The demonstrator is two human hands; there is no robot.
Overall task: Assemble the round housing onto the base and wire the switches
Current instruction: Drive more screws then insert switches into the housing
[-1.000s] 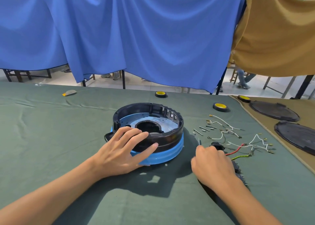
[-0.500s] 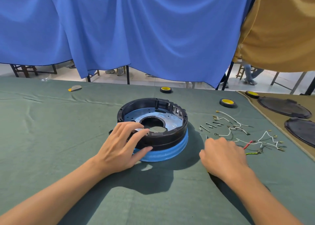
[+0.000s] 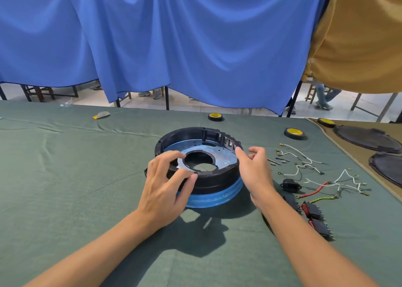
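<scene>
Moved my right hand [image 3: 254,173] from beside white wires [image 3: 304,162] to right wall of round housing [image 3: 213,179]. Fingers loose, nothing held, thumb at rim to square it. With left hand [image 3: 163,184] I pinched near-left rim, steadying. Housing sat on blue base [image 3: 217,197], mid desk [image 3: 65,178]. Wires and rocker switches [image 3: 313,212] lay right, within reach, not yet fitted.

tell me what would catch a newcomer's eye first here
The black round housing stacked on the blue base at the centre of the green cloth draws the eye first, with the left hand gripping its near rim and the right hand open at its right side. Next come the loose wires and switches scattered to the right, and the blue curtain hanging across the back.
</scene>
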